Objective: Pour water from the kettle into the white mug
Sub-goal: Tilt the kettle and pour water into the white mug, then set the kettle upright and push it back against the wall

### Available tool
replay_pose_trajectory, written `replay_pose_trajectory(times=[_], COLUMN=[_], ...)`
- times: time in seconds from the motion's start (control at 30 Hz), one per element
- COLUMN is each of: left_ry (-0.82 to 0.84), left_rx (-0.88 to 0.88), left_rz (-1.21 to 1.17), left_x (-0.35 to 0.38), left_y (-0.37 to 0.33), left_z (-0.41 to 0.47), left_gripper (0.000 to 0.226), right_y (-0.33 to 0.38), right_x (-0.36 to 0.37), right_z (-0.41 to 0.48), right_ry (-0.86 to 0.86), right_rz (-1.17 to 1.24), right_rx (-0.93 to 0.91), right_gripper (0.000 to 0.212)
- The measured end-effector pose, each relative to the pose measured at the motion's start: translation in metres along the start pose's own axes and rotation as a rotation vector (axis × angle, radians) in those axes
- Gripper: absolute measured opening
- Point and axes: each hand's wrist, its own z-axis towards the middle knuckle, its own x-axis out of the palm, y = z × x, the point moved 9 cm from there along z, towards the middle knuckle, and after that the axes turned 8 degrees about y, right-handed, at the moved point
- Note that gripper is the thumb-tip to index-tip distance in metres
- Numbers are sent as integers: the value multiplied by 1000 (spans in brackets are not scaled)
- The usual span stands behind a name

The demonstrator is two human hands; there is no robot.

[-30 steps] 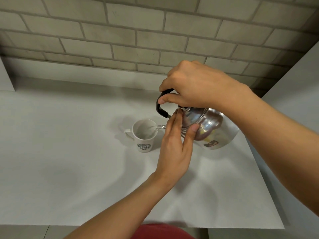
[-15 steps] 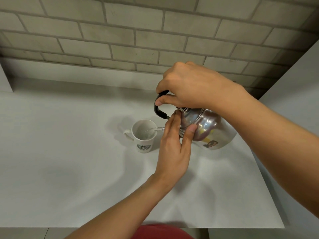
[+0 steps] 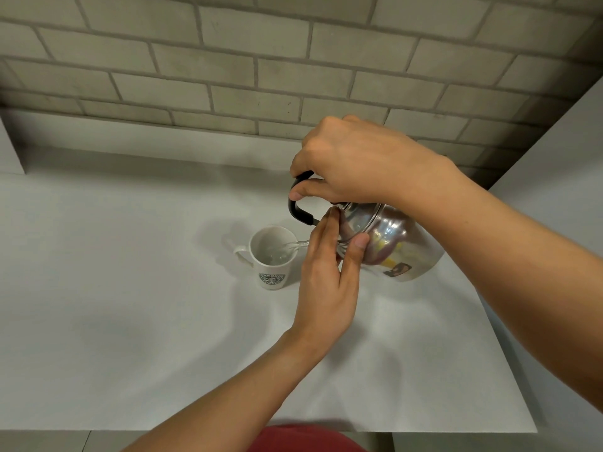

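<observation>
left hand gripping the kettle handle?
No: the right hand grips the black handle, while the left hand rests flat against the lid end of the tilted kettle.

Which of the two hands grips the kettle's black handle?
The right hand, fist closed over the black handle on top. The left hand only presses its fingers flat against the steel kettle, beside the white mug.

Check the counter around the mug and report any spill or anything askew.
Nothing stands out. The white mug stands upright, the kettle is tilted only to pour, and the counter shows no visible puddle.
</observation>
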Motion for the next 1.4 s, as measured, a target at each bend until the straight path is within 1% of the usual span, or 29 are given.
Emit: replay_pose_trajectory(times=[0.6,0.87,0.97,1.13,1.23,1.33,1.4], left_ry=[12,29,62,145,195,238,255], left_rx=[-32,-43,-42,-30,-15,-7,19], left_rz=[-1,23,48,108,165,211,235], left_x=[-2,-3,-5,-4,-3,-1,0], left_y=[0,3,5,8,10,11,8], left_z=[0,-1,0,0,2,4,5], left_gripper=[65,63,64,65,65,66,63], right_y=[2,-2,-8,-21,-31,-43,-50], right_x=[-1,3,7,12,22,30,35], right_z=[3,4,0,-14,-25,-38,-48], right_ry=[-5,-32,-78,-225,-283,-379,-453], right_rz=[0,16,75,211,289,363,391], right_rx=[6,-4,-8,-30,-12,18,36], right_gripper=[42,46,45,42,45,45,44])
